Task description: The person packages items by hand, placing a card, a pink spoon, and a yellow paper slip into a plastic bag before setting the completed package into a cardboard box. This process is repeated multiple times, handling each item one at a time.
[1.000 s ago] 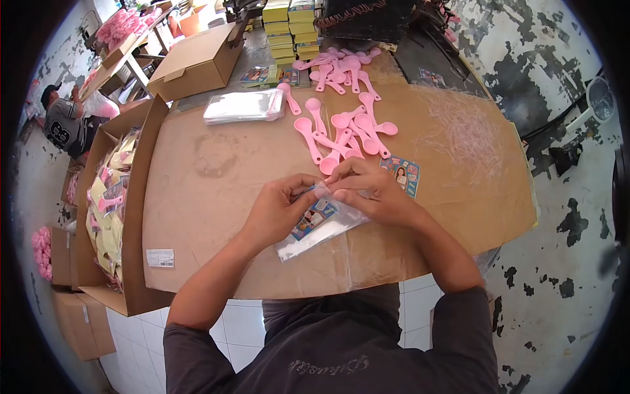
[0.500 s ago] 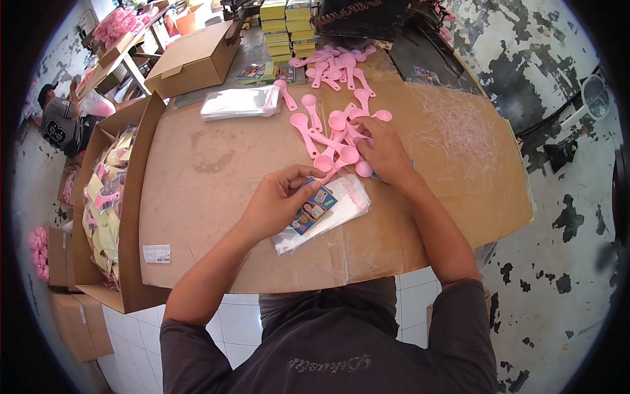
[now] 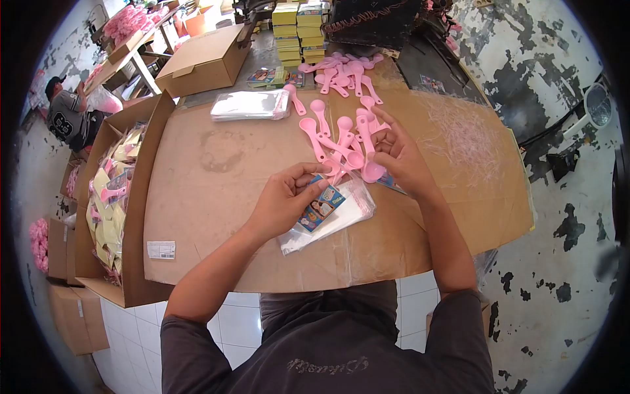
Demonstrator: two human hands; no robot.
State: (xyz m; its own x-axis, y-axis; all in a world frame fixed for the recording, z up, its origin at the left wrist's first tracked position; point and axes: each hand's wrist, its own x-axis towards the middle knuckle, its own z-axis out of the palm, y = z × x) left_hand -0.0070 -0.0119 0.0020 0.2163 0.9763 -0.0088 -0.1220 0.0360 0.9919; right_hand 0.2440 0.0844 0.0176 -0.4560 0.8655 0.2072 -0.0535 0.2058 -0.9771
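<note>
The left hand [image 3: 283, 200] is pinching a clear bag [image 3: 331, 213] with a printed card [image 3: 319, 205] inside. The right hand [image 3: 399, 156] is gripping a pink spoon [image 3: 367, 148] beside the spoon pile [image 3: 335, 141].

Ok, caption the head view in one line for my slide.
Left hand holds a clear bag with a printed card on the cardboard tabletop; right hand holds a pink spoon.

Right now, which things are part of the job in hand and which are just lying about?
In hand: left hand pinching the bag with its card; right hand holding a spoon.
Lying about: spoon pile, bag stack, closed box, open box, plastic strips.
</note>
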